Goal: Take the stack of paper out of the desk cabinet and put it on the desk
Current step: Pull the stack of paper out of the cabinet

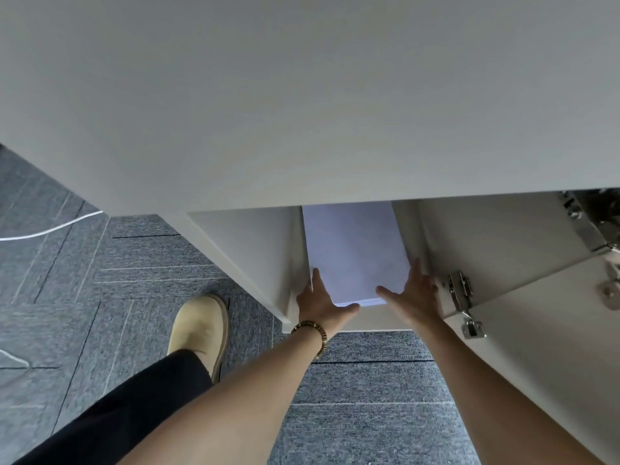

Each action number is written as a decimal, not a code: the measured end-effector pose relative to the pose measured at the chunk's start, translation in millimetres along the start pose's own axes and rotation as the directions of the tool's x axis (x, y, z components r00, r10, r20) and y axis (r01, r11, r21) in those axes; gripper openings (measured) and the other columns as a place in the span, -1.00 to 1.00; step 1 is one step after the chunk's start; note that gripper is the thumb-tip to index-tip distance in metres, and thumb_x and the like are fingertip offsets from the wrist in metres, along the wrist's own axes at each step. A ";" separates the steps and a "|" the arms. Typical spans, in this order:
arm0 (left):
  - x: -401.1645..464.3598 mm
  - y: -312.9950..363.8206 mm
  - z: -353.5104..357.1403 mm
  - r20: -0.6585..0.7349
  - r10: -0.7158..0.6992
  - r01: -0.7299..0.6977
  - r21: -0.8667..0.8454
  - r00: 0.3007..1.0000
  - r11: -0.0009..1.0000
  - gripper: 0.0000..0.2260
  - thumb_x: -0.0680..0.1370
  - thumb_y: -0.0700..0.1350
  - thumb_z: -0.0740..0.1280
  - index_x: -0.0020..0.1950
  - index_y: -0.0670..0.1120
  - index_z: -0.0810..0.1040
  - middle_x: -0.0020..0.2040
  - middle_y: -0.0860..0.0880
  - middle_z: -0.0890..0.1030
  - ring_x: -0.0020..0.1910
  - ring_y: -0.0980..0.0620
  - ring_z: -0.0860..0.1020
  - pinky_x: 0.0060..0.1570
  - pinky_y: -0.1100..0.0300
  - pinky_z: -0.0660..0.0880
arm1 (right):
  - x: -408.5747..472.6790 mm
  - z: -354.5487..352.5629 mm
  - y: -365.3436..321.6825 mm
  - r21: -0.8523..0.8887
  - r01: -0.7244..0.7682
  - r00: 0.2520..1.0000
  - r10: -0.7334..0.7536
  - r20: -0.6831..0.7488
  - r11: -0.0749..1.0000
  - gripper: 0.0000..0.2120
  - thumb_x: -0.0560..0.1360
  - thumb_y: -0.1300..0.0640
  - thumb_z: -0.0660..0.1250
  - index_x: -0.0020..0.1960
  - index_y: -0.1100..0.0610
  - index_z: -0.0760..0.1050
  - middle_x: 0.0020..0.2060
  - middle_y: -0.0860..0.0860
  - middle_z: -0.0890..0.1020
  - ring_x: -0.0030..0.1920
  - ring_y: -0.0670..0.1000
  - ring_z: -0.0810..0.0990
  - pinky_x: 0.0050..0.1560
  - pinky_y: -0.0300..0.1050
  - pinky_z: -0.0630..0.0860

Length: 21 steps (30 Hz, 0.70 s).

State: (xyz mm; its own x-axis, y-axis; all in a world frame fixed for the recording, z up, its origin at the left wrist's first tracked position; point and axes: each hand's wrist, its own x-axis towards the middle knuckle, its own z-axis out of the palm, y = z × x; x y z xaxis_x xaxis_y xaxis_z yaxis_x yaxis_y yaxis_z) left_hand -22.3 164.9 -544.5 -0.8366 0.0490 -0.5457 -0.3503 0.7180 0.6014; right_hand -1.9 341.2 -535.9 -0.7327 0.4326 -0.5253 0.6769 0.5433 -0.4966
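A white stack of paper (355,253) lies flat inside the open desk cabinet (255,250), its far end hidden under the desk top (302,95). My left hand (322,303), with a bead bracelet on the wrist, touches the stack's near left corner, thumb against the front edge. My right hand (412,297) rests on the near right corner, fingers spread along the side and thumb on top. Both hands bracket the stack, which sits on the cabinet floor.
The cabinet door (536,347) stands open at the right, with metal hinges (463,303) close to my right wrist. Grey carpet (369,397) lies below. A beige shoe (201,327) and dark trouser leg are at the left. A white cable (50,229) crosses the floor far left.
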 end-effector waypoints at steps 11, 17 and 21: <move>-82.4 -65.3 9.9 0.028 0.013 -0.013 0.018 1.000 1.000 -0.02 0.44 0.22 0.43 0.63 0.03 -0.15 0.64 -0.01 -0.02 0.61 -0.08 0.00 0.51 -0.04 0.15 | -99.6 39.0 44.9 0.115 -0.065 0.997 0.068 -0.021 0.991 -0.02 0.46 -0.10 0.42 0.63 0.17 -0.10 0.57 0.20 0.19 0.56 0.23 0.15 0.45 0.22 0.27; -91.8 -80.3 14.4 -0.090 -0.041 0.028 -0.150 0.995 0.988 -0.14 0.47 0.08 0.46 0.62 -0.03 0.03 0.57 -0.05 0.25 0.56 -0.05 0.22 0.49 0.06 0.22 | -106.8 52.6 60.5 0.209 -0.103 0.993 0.111 -0.027 0.973 -0.38 0.44 -0.11 0.41 0.42 0.14 0.41 0.22 0.14 0.47 0.25 0.14 0.45 0.14 0.00 0.49; -75.8 -67.3 10.4 -0.126 -0.094 0.067 -0.201 0.988 0.977 -0.09 0.50 0.05 0.46 0.63 -0.14 -0.06 0.60 -0.10 0.18 0.57 -0.07 0.20 0.45 0.16 0.18 | -82.5 49.9 62.2 0.315 -0.147 0.989 0.145 0.029 0.938 -0.42 0.41 -0.19 0.43 0.29 0.14 0.48 0.09 0.04 0.60 0.05 0.10 0.59 0.09 -0.01 0.56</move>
State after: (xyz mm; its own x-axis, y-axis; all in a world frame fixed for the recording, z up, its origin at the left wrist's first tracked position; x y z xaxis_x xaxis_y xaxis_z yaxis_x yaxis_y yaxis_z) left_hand 69.1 120.1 -549.7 -0.8464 -0.1062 -0.5218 -0.4830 0.5656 0.6684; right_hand 104.2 303.5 -557.9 -0.6242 0.4860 -0.6117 0.7647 0.2195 -0.6059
